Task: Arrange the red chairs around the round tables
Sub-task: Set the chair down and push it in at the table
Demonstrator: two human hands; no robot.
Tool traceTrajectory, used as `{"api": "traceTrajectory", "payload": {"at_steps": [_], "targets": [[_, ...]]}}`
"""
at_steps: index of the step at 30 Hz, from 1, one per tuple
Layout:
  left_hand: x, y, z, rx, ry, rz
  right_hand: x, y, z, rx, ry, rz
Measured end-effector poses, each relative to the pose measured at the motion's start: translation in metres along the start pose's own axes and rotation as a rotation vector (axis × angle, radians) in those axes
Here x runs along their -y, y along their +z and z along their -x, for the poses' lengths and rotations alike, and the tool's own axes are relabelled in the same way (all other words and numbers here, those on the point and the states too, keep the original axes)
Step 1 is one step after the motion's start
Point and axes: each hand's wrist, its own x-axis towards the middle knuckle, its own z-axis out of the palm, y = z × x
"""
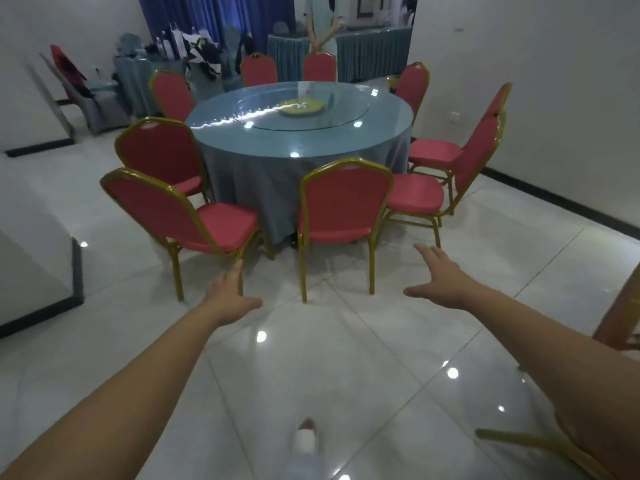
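Reaching toward the nearest red chair (341, 206), both hands are spread and holding nothing: the left hand (230, 294) hangs with fingers loose just short of the chair's left rear leg, and the right hand (441, 280) is splayed, palm down, short of its right rear leg. That chair stands ahead of and between the two hands, its back to the person and its seat tucked toward the blue-draped round bench (301, 133).

To do this step well, I would take the gold frame at the top of the backrest with one hand on each side, lift slightly so the legs do not scrape the glossy tiled floor (346, 358), and set it square to the bench edge.

Beyond the left hand, a second chair (180, 216) sits angled, turned partly away from the bench; it looks to need swinging round to face the centre. Beyond the right hand, two chairs (450, 174) stand close together, one nearly touching the other, so the spacing there looks uneven and probably wants opening up. More chairs ring the far side.

At the far side of the bench another person (320, 20) stands with hands on a chair back (319, 65). Close under the right arm, a gold chair leg (519, 439) lies near the floor, so a step to the right risks a trip.
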Motion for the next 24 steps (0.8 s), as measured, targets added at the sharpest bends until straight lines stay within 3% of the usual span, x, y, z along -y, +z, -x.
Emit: {"api": "traceTrajectory", "payload": {"at_steps": [9,17,24], "targets": [[-0.074,-0.018,-0.232,0.100,0.012,-0.070,0.016,-0.029,-0.196,0.021,0.160,0.040],[-0.156,0.020,-0.365,0.120,-0.044,0.042,-0.013,-0.057,-0.349,0.054,0.179,0.053],[-0.224,0.029,-0.459,0.063,-0.083,-0.099,-0.013,-0.095,-0.497,0.048,0.028,0.095]]}}
